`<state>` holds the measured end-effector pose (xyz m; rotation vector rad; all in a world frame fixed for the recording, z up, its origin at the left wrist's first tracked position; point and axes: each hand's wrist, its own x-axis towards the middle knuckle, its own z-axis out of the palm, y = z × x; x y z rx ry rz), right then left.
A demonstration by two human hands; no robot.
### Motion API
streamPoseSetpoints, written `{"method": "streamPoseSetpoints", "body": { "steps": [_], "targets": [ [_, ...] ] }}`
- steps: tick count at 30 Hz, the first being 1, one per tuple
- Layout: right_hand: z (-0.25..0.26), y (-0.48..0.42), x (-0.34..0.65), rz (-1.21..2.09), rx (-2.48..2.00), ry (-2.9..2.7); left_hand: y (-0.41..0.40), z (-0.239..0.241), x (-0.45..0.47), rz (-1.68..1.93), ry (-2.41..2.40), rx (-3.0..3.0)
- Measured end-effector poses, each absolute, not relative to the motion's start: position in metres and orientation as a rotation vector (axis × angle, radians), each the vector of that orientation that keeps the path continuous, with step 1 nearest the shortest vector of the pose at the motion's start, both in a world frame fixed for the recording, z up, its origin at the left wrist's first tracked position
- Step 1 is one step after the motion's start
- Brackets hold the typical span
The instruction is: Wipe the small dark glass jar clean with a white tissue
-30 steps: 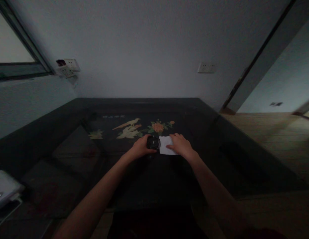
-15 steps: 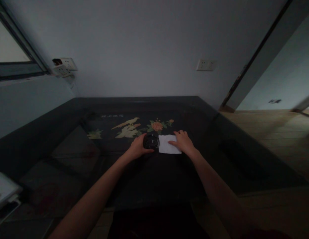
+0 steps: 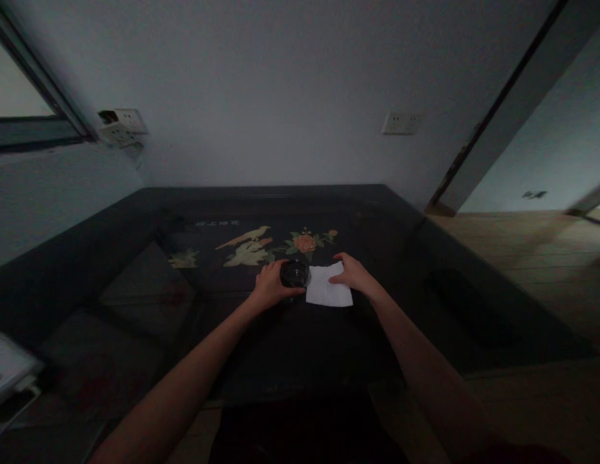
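My left hand (image 3: 271,283) is wrapped round the left side of a small see-through glass dish (image 3: 294,274), which looks like an ashtray, with fingers behind it and the thumb along its near side. Just to the right lies a white tissue (image 3: 326,287), its left edge against or very close to the glass. My right hand (image 3: 354,273) grips the tissue by its upper right part, thumb on top and forefinger at the far edge. Both things are low over the dark tabletop (image 3: 300,348); in this dim light I cannot tell whether the glass rests on it.
The tabletop bears a bird-and-flower picture (image 3: 251,247) beyond my hands. A white device with a cable (image 3: 12,367) sits at the left edge. Wall sockets (image 3: 401,123) are behind the table, and a wooden floor (image 3: 503,251) shows at right.
The tissue has turned slightly, and its near edge has come towards me. My right hand has closed more on its upper corner. My left hand and the glass dish have shifted slightly right.
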<state>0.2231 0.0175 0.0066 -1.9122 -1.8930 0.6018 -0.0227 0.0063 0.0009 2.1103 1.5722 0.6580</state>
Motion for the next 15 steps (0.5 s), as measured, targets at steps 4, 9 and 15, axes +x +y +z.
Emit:
{"method": "streamPoseSetpoints", "body": {
  "steps": [4,9,15],
  "targets": [
    [0.009,0.016,0.220,0.640,-1.879,-1.851,0.005,0.003,-0.021,0.622,1.575,2.090],
    [0.015,0.012,0.206,0.895,-1.551,-1.612,0.005,-0.004,-0.018,0.700,1.572,2.079],
    [0.016,0.004,0.198,1.257,-1.294,-1.405,0.004,-0.008,-0.015,0.757,1.546,2.101]
  ]
}}
